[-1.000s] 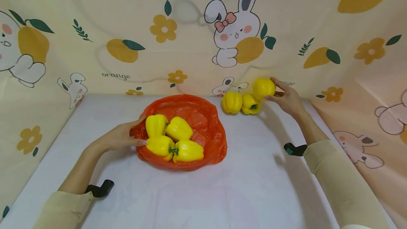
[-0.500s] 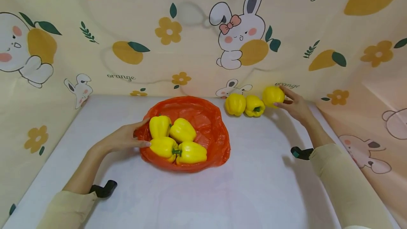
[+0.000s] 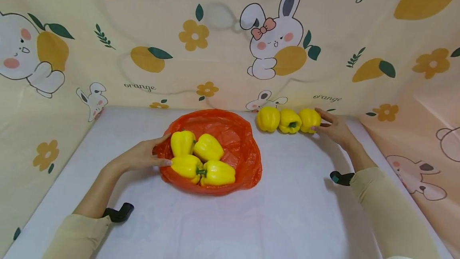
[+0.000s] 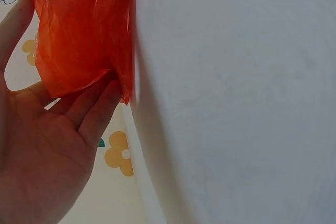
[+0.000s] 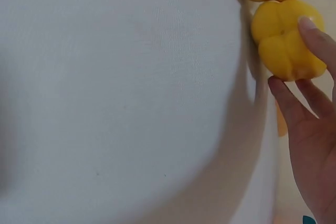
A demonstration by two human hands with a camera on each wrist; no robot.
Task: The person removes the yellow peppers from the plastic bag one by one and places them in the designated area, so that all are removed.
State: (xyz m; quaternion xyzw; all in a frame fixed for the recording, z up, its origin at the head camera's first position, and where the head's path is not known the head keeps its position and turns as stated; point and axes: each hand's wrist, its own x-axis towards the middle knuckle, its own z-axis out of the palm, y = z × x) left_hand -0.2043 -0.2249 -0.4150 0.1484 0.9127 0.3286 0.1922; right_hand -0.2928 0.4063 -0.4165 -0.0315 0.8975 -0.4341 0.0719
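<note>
My right hand (image 3: 337, 129) holds a yellow bell pepper (image 3: 309, 120) between thumb and fingers at the right end of a row on the white table. Next to it stand a second bell pepper (image 3: 288, 120), its green stem facing forward, and a third bell pepper (image 3: 268, 119). The right wrist view shows the thumb across the held pepper and fingertips at its lower side. My left hand (image 3: 141, 156) grips the left side of a red plastic bag (image 3: 254, 153), open with its rim spread. Several yellow bell peppers (image 3: 208, 148) lie in its left and front part.
A cream cloth (image 3: 223, 59) printed with rabbits and oranges hangs behind the white table (image 3: 230, 223) and along both sides. Black wrist mounts (image 3: 120, 213) show at both cuffs. The row of peppers sits close to the back cloth.
My right hand has lowered its bell pepper from above the row to beside the other two. The left hand stays at the bag; the head view has shifted slightly.
</note>
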